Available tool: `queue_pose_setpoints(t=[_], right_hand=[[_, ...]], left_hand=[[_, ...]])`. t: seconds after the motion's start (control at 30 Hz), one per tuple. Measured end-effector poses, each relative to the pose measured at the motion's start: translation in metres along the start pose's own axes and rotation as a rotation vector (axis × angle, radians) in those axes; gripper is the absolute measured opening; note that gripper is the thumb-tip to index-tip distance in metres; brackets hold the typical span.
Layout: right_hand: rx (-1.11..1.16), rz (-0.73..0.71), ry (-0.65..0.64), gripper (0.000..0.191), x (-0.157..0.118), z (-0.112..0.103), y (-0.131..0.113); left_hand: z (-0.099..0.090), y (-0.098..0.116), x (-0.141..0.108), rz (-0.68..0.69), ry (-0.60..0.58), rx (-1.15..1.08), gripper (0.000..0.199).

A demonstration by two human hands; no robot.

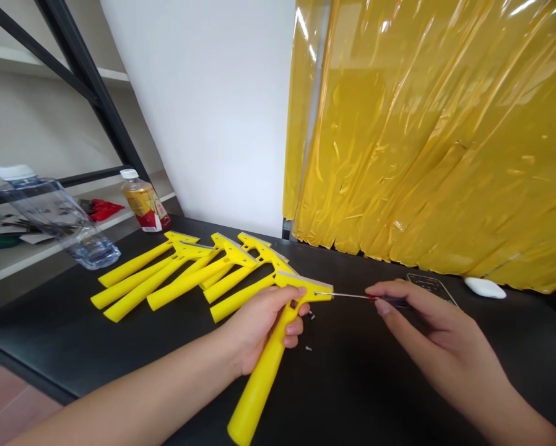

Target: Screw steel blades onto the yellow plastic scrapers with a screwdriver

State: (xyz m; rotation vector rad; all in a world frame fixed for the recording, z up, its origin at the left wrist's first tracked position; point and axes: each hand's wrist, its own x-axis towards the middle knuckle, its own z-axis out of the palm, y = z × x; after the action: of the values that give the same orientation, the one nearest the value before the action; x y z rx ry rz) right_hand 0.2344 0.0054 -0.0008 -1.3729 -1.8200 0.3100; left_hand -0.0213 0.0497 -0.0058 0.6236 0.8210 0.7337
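Note:
My left hand (pixel 264 322) is closed around the neck of a yellow scraper (pixel 264 378), whose head points away from me and handle toward me. Between the thumb and fingers of my right hand (pixel 431 328) is a screwdriver (pixel 392 301). Its thin metal shaft reaches left, and the tip meets the right part of the scraper's head, near a small hole. Small screws (pixel 308 348) lie on the black table (pixel 352 384) beside my left hand. Several more yellow scrapers (pixel 180 285) lie together on the left, some overlapping.
A clear bottle (pixel 59 214) leans at the left, with a labelled drink bottle (pixel 145 201) behind. Shelving (pixel 87 87) rises beyond. A white rounded object (pixel 485 288) and a dark flat rectangular item (pixel 431 287) lie at the back right, before a yellow plastic curtain (pixel 426 130).

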Motion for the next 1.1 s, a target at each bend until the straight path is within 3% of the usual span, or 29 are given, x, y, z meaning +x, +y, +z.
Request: queue_pose_setpoints(t=[0.17, 0.37, 0.6, 1.1], right_hand=[[0.207, 0.059, -0.132, 0.021, -0.004, 0.004, -0.006], [0.45, 0.253, -0.269, 0.026, -0.001, -0.001, -0.018], [0.094, 0.09, -0.393, 0.029, -0.004, 0.004, -0.02], [0.062, 0.05, -0.335, 0.025, -0.002, 0.009, -0.013]], left_hand=[[-0.007, 0.002, 0.006, 0.108, 0.073, 0.004, 0.012], [-0.012, 0.008, 0.009, 0.189, 0.078, 0.024, 0.011], [-0.01, 0.006, 0.008, 0.179, 0.079, 0.055, 0.014], [-0.008, 0.006, 0.008, 0.157, 0.096, 0.049, 0.017]])
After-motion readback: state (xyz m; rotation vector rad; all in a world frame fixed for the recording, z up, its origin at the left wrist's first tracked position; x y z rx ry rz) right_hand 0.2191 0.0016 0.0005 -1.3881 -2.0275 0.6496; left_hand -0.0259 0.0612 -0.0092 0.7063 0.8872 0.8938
